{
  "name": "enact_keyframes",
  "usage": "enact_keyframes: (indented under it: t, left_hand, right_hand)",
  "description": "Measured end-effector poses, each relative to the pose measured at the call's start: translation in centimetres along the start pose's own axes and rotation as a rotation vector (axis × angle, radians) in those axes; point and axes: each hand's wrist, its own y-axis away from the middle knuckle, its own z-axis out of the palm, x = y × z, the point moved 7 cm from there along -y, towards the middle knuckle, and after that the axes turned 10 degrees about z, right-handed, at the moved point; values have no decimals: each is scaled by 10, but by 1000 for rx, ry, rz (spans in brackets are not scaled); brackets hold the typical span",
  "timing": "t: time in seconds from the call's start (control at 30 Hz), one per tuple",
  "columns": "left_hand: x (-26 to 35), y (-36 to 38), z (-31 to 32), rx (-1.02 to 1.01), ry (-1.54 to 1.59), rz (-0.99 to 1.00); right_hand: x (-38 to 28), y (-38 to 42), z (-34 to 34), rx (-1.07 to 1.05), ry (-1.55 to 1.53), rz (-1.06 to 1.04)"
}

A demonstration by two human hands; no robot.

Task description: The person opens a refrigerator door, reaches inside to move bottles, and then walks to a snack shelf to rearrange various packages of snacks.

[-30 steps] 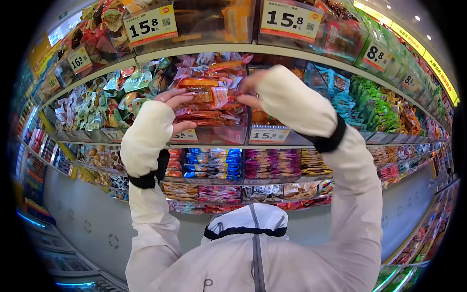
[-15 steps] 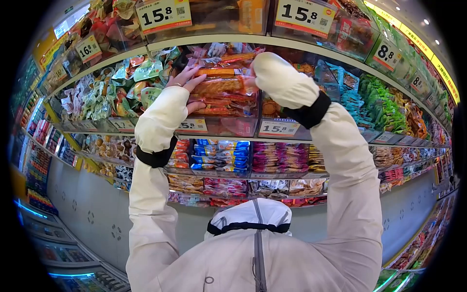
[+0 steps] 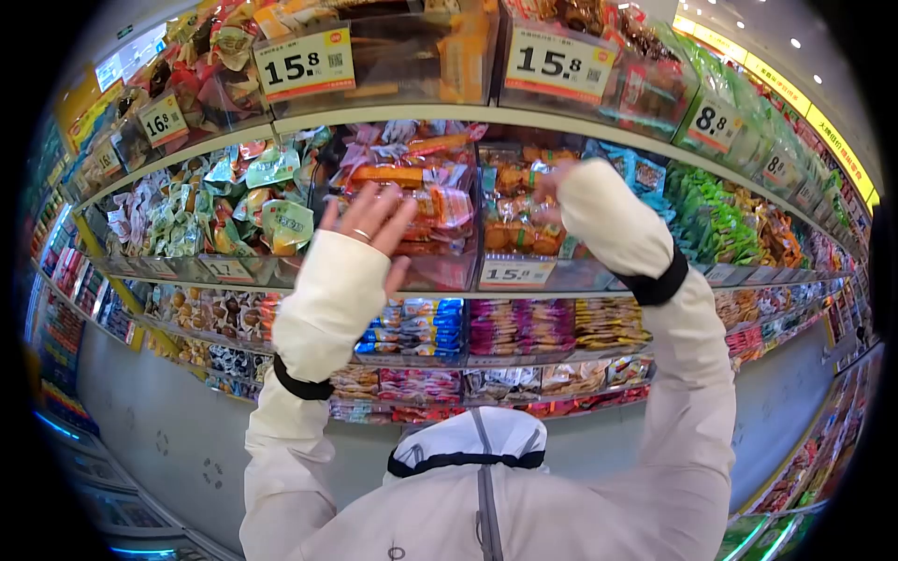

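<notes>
The left hand [image 3: 368,227] is raised with fingers spread, holding nothing, its palm just in front of the orange snack packets [image 3: 426,201] stacked in the clear bin [image 3: 440,271] on the upper shelf. The right hand [image 3: 545,180] reaches into the neighbouring bin on the right (its grip cannot be told, the sleeve hides it). Good practice, in my judgement: press packets flat, keep stacks behind the price tag [image 3: 514,272]

A curved white metal shop shelf [image 3: 561,126] carries clear plastic bins [image 3: 449,271] packed with orange-wrapped snack packets [image 3: 421,178] at centre, green-and-white sweet bags [image 3: 253,187] left, and green packets [image 3: 711,206] right.
</notes>
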Motion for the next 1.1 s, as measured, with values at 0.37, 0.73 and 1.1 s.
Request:
enact_keyframes:
  t: [0.37, 0.73, 1.1]
  left_hand:
    - [-14, -20, 31, 2, 46, -27]
    - [36, -29, -1, 184, 88, 129]
    - [59, -71, 37, 210, 30, 293]
  right_hand:
    - [39, 17, 10, -67, -350, 333]
    - [100, -39, 26, 108, -32, 109]
    - [67, 36, 13, -116, -24, 105]
